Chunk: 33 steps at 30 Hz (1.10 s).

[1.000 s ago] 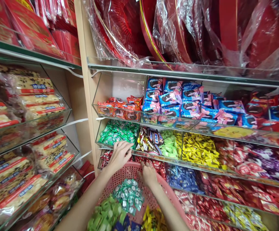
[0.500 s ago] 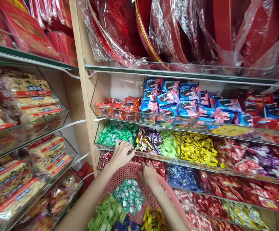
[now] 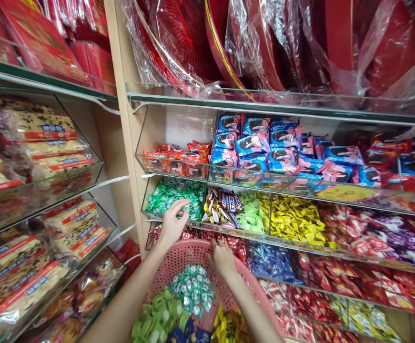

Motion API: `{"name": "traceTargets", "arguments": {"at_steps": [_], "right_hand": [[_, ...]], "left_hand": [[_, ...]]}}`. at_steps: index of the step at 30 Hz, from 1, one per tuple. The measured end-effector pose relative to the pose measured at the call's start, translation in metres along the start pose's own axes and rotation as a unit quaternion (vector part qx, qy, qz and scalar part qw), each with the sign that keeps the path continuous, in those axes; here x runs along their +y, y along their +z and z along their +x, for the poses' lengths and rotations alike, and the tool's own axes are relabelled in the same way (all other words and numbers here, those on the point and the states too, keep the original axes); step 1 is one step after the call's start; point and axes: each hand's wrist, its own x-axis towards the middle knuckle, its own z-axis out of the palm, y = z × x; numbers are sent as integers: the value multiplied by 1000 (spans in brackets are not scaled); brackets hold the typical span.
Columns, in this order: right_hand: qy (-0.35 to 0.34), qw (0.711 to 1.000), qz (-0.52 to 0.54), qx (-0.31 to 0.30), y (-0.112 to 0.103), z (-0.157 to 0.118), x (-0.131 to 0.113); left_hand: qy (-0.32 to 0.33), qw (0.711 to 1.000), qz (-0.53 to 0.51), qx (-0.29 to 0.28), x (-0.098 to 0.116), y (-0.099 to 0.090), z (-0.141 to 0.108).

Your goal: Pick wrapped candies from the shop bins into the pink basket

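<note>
My left hand (image 3: 174, 220) is at the front edge of the bin of green-wrapped candies (image 3: 160, 197), its fingers bent and apart with nothing visible between them. A pink perforated basket (image 3: 243, 281) is in front of me, and my right hand (image 3: 221, 257) grips its far rim. Inside the basket lie teal-and-white candies (image 3: 193, 288), light green ones (image 3: 160, 314), dark blue ones (image 3: 189, 333) and yellow ones (image 3: 228, 326) in separate heaps.
Right of the green bin are dark-wrapped bars (image 3: 225, 205) and yellow candies (image 3: 295, 221). Blue cookie packs (image 3: 252, 143) fill the shelf above. A wooden post (image 3: 125, 128) and packaged pastries (image 3: 46, 126) stand left. Red trays in plastic (image 3: 186, 43) are overhead.
My left hand has shifted slightly up and left, and its fingers have lifted and spread. My right hand stays on the basket rim.
</note>
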Motion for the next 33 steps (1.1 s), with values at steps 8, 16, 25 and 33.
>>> {"name": "traceTargets", "arguments": {"at_steps": [8, 16, 25, 33], "right_hand": [[-10, 1000, -3, -4, -4, -2, -4], [-14, 1000, 2, -10, -4, -2, -7], [-20, 1000, 1, -19, 0, 0, -6], [-32, 999, -10, -29, 1, 2, -11]], "left_hand": [[-113, 983, -98, -103, 17, -11, -10], [-241, 854, -70, -456, 13, -5, -40], [-252, 802, 127, -526, -44, 18, -74], [-273, 769, 211, -538, -49, 23, -91]]}}
